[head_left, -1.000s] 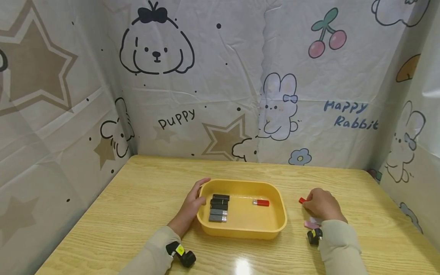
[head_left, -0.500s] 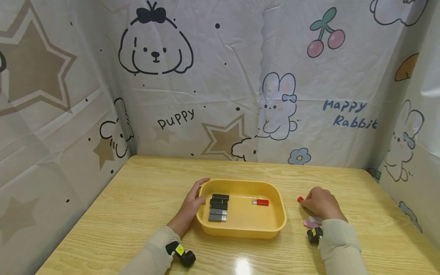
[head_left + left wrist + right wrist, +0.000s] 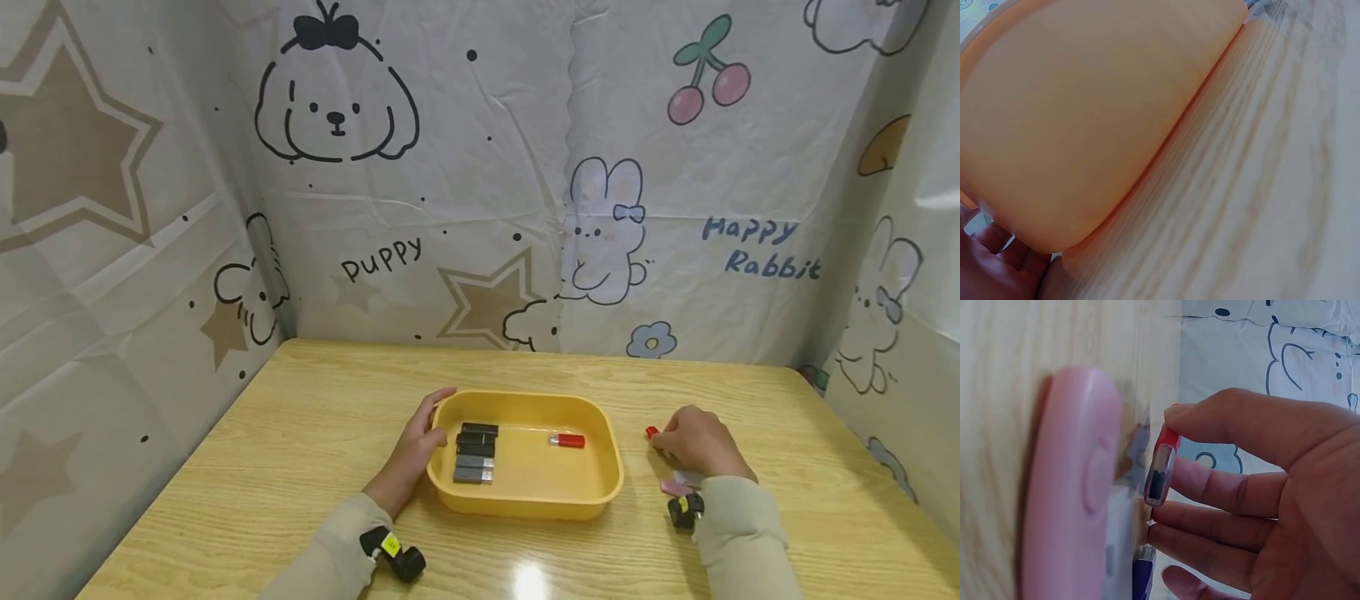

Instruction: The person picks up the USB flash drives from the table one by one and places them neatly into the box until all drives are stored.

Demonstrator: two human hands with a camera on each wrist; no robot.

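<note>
My left hand (image 3: pixel 408 454) grips the left end of a yellow plastic tray (image 3: pixel 525 507), thumb over the rim and fingers along the outside. Inside it, a column of several black and grey USB sticks (image 3: pixel 475 462) lies at the left, and a red USB stick (image 3: pixel 567 441) lies toward the right. To the right of the tray, my right hand (image 3: pixel 703 442) pinches another red USB stick (image 3: pixel 1163 464) between thumb and index finger; its clear end shows in the right wrist view. A pink USB stick (image 3: pixel 1072 487) lies on the table close to that hand.
Beside the pink stick lies a pale USB stick (image 3: pixel 687 478), partly under my right wrist. A purple object (image 3: pixel 1142 575) with a clear end shows beyond it in the right wrist view. Printed cloth (image 3: pixel 480 167) walls the wooden table (image 3: pixel 360 375) at the back and sides.
My right hand has shifted very slightly left with the red USB stick in its fingers. The left hand and the tray hold their place; the head view drifts a little.
</note>
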